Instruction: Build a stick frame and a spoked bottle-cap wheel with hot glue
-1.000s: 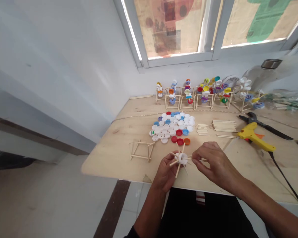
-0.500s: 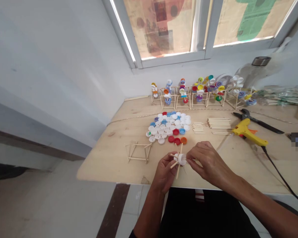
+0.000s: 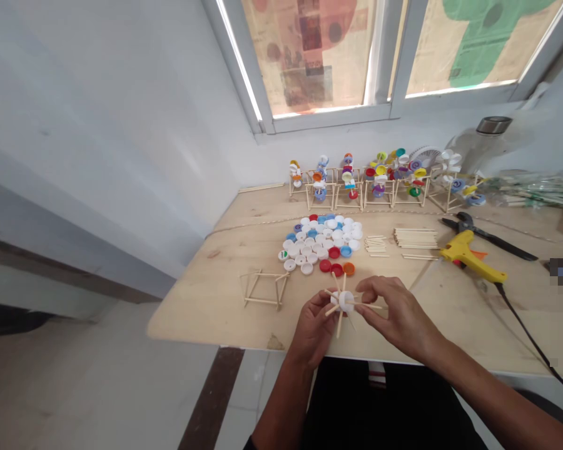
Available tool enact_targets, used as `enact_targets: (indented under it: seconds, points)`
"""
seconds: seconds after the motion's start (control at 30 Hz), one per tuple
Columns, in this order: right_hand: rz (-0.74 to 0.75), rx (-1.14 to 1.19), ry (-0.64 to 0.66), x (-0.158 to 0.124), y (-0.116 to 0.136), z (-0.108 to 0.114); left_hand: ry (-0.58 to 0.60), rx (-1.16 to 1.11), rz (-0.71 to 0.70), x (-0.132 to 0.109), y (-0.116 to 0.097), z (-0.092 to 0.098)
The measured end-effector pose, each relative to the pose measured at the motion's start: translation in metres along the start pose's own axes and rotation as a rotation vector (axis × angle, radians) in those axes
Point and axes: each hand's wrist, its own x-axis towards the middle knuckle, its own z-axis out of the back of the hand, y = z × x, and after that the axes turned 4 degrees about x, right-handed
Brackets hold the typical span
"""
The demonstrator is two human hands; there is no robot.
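Observation:
My left hand (image 3: 315,325) is closed around a hub of white bottle caps (image 3: 346,301), with thin wooden sticks sticking out of it like spokes. To the right of the hub, my right hand (image 3: 394,312) has its thumb and index finger apart. One wooden stick (image 3: 370,305) of the hub runs out through the gap between them. Whether the thumb touches this stick is hard to make out. Left of my hands, a small frame of wooden sticks (image 3: 265,302) stands on the wooden table (image 3: 201,281).
Beyond my hands lie many loose bottle caps (image 3: 319,244), then short sticks (image 3: 376,245) and longer sticks (image 3: 415,238). A yellow glue gun (image 3: 471,257) and black-handled pliers (image 3: 492,235) lie at right. Stick frames with coloured cap wheels (image 3: 380,181) line the back by a bottle (image 3: 490,140).
My right thumb and index finger have spread apart, uncovering the stick between them. My left hand still holds the hub. The camera view has shifted slightly.

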Motion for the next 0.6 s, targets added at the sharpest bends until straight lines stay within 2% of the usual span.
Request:
enact_targets:
  seconds: [0.13, 0.3, 0.6]
  points:
    - [-0.077, 0.035, -0.037, -0.01, -0.006, 0.005, -0.002, -0.012, 0.001, 0.0, -0.001, 0.0]
    - [-0.148, 0.067, 0.018, -0.018, -0.014, 0.007, 0.012, 0.0, 0.005, 0.0, -0.001, 0.0]
    - [-0.149, 0.085, 0.109, -0.014, -0.012, 0.004, 0.058, 0.075, -0.018, -0.002, 0.0, 0.0]
